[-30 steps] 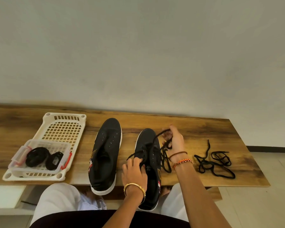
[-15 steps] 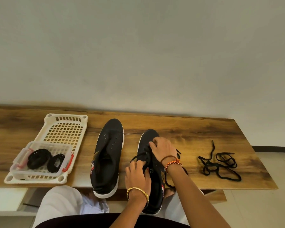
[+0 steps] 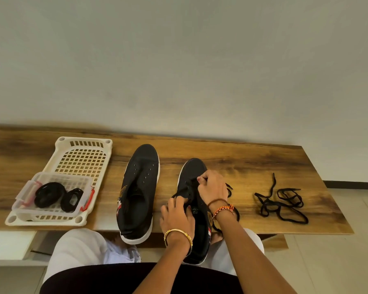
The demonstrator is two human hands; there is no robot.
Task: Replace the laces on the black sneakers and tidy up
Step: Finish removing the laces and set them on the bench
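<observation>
Laces (image 3: 282, 203) beside basket-flanked sneakers (image 3: 139, 194).

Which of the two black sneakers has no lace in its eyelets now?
The left sneaker, nearer the white basket: its eyelets are bare. The right sneaker carries a black lace, and both hands work on it.

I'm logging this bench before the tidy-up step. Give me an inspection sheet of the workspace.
Surface: wooden table, against the wall.
Job's things: unlaced left sneaker; right sneaker being laced; loose lace pile at right.
Clutter: clear box with coiled laces, in a white basket.
Hands: left hand pinches a lace; right hand pinches a lace at the eyelets.
Cables: nothing seen.
Surroundings: plain wall, tiled floor.
</observation>
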